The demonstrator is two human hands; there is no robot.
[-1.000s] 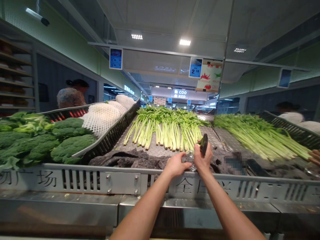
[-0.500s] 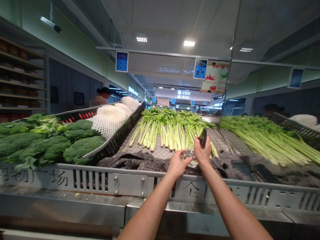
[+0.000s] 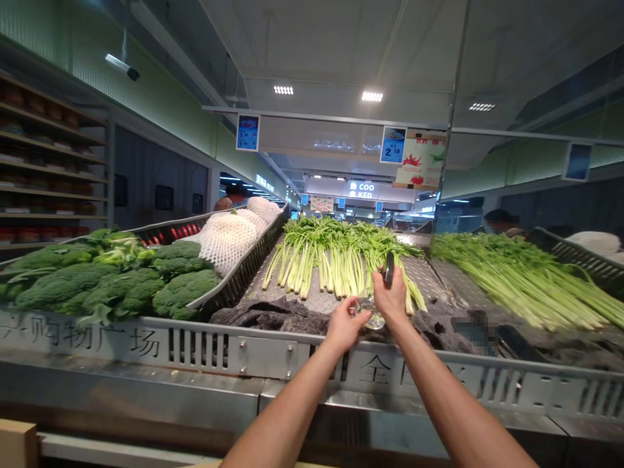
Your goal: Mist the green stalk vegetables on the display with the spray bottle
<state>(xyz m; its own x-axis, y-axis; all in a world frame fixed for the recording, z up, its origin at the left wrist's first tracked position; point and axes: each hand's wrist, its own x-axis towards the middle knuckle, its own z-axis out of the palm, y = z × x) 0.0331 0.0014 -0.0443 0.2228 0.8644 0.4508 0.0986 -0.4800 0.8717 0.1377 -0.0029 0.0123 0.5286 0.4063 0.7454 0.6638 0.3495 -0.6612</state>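
From where I stand, taking the two hands as the centre of a clock, the left hand (image 3: pixel 345 325) has thumb and forefinger closed about the clear, glossy, roundish thing (image 3: pixel 373 318); how firmly, I cannot tell. The right hand (image 3: pixel 390 292) is wrapped round a slim black upright object (image 3: pixel 389 268), its top showing above the fist. I can't say whether that hand also bears on the clear thing, which sits just beside it. My guess is that one hand steadies while the other keeps the black object ready at an angle that suits the wrist.

Under the hands, the crumpled dark-grey cloth (image 3: pixel 273 315) runs from nine to three, perhaps to cushion or dampen the front edge. At eleven to twelve lies the row of leafy green celery (image 3: pixel 319 260), pale cut ends facing the person, presumably for easy picking. The dark-green domed broccoli heads (image 3: pixel 121 286) crowd at nine to ten; nearer ten, pale rounded produce in white foam netting (image 3: pixel 227 240) is likely sleeved against bruising. The grey slotted rail (image 3: pixel 273 354) crosses at six to eight, probably keeping everything from sliding off.
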